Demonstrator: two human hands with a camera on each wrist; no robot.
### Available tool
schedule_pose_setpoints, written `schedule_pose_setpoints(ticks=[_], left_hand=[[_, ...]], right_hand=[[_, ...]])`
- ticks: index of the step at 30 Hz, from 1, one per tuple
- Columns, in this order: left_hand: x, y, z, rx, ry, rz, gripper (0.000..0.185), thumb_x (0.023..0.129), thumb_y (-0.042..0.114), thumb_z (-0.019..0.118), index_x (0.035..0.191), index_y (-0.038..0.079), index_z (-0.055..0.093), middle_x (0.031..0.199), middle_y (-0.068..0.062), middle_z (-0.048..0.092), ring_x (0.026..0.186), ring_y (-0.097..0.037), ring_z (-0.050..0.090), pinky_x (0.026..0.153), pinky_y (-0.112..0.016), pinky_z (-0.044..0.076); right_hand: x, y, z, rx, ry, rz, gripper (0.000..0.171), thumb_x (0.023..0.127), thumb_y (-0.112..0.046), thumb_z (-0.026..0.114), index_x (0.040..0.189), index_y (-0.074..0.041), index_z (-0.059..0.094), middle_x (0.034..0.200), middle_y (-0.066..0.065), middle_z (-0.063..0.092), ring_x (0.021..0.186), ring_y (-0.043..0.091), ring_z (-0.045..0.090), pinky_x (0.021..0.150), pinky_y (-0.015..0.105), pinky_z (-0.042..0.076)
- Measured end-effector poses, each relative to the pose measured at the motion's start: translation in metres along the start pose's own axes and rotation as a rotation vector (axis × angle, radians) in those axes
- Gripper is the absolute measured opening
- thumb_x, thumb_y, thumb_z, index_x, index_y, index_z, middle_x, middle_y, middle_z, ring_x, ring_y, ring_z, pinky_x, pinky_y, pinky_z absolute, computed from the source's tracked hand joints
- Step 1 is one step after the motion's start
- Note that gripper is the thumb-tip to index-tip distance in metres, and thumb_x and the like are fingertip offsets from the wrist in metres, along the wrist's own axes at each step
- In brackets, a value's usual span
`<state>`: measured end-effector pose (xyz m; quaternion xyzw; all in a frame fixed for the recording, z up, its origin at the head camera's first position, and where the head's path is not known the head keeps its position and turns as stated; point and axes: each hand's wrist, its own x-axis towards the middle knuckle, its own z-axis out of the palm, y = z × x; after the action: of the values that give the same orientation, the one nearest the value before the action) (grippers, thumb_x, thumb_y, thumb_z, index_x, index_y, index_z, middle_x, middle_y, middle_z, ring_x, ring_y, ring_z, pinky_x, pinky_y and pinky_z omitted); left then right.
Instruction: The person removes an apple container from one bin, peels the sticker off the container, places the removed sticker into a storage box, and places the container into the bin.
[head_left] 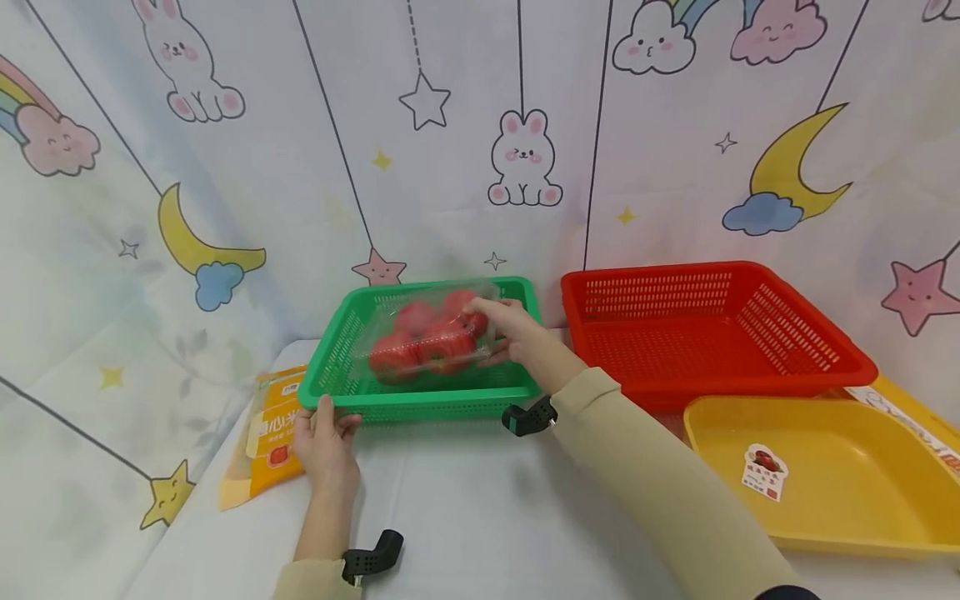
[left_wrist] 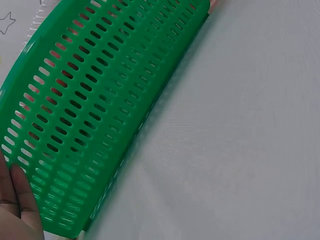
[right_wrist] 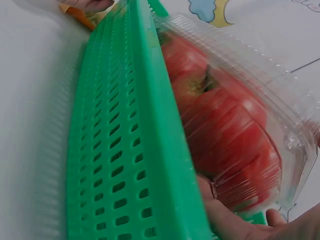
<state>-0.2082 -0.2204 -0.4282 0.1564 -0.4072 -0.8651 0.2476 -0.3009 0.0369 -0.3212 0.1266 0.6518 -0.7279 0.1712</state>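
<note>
A clear plastic box [head_left: 426, 340] of several red tomatoes [right_wrist: 225, 130] is inside the green basket [head_left: 442, 403], tilted, with its right end raised. My right hand [head_left: 521, 335] grips that end, thumb on top and fingers lower down at its side. In the right wrist view the box shows beyond the basket's rim, with my right fingers [right_wrist: 227, 220] under its near edge. My left hand [head_left: 327, 450] holds the basket's front left corner, thumb over the rim. Through the slots in the left wrist view, bits of red show behind the basket wall [left_wrist: 95, 100].
An orange and yellow food packet [head_left: 276, 429] lies left of the green basket, partly behind my left hand. To the right stand a red basket [head_left: 682, 387] and, nearer, a yellow tray [head_left: 847, 467] with a sticker. A patterned curtain [head_left: 450, 192] hangs close behind the baskets.
</note>
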Motion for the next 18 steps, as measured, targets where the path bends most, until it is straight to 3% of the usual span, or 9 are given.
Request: schedule_pose_setpoints(ticks=[7, 12, 18], left_hand=[[-0.001, -0.001, -0.001, -0.011, -0.005, 0.002, 0.018, 0.103, 0.017, 0.060, 0.112, 0.003, 0.052, 0.073, -0.001, 0.060, 0.054, -0.014, 0.060, 0.061, -0.024, 0.056], [-0.002, -0.002, -0.001, -0.009, -0.009, -0.003, 0.021, 0.103, 0.018, 0.060, 0.115, 0.003, 0.053, 0.071, -0.002, 0.061, 0.054, -0.015, 0.060, 0.062, -0.024, 0.056], [0.000, -0.001, 0.000, -0.021, -0.010, 0.000, 0.016, 0.103, 0.018, 0.059, 0.109, 0.005, 0.052, 0.070, -0.002, 0.060, 0.053, -0.015, 0.060, 0.061, -0.025, 0.056]], right_hand=[[0.009, 0.011, -0.003, -0.099, -0.001, 0.053, 0.081, 0.082, -0.032, 0.076, 0.148, -0.005, 0.038, 0.147, 0.020, 0.037, 0.112, 0.046, 0.055, 0.082, 0.052, 0.058], [0.013, 0.017, -0.002, -0.125, -0.028, 0.027, 0.073, 0.088, -0.030, 0.074, 0.147, -0.002, 0.041, 0.152, 0.021, 0.033, 0.119, 0.042, 0.048, 0.090, 0.053, 0.054], [0.013, 0.020, 0.002, -0.148, -0.043, 0.019, 0.070, 0.093, -0.027, 0.070, 0.149, -0.002, 0.037, 0.142, 0.021, 0.039, 0.114, 0.039, 0.047, 0.092, 0.052, 0.051]])
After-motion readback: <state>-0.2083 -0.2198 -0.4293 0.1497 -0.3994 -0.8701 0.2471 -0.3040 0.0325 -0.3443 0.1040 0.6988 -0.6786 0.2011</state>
